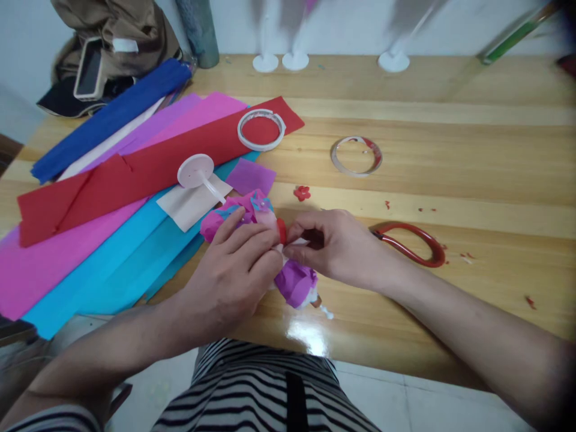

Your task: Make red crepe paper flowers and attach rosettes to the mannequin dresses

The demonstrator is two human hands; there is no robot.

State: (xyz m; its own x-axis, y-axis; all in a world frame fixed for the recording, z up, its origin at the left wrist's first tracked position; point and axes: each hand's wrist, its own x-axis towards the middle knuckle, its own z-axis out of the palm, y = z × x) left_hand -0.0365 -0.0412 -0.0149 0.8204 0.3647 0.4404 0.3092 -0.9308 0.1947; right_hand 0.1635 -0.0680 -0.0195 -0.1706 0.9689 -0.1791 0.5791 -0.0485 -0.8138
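A crepe-paper craft piece (297, 283) in purple, pink and blue lies slantwise at the table's front, on a white stem with a round base (195, 170). My left hand (240, 264) lies over its middle, fingers closed around it and hiding part of it. My right hand (335, 246) pinches at its side, beside a red band (281, 230); a narrow white strip (299, 242) shows between thumb and fingers. The lower end of the piece has a brown tip with a white twisted bit. Just beyond the hands are a small red flower (302, 193) and a purple paper square (251, 176).
Red-handled scissors (416, 243) lie partly under my right forearm. Tape rolls rest on the red paper (261, 129) and the table (356, 156). Folded crepe sheets (90, 252) spread at left. White stands (394, 61), a bottle (198, 33) and a phone (90, 69) are at the back.
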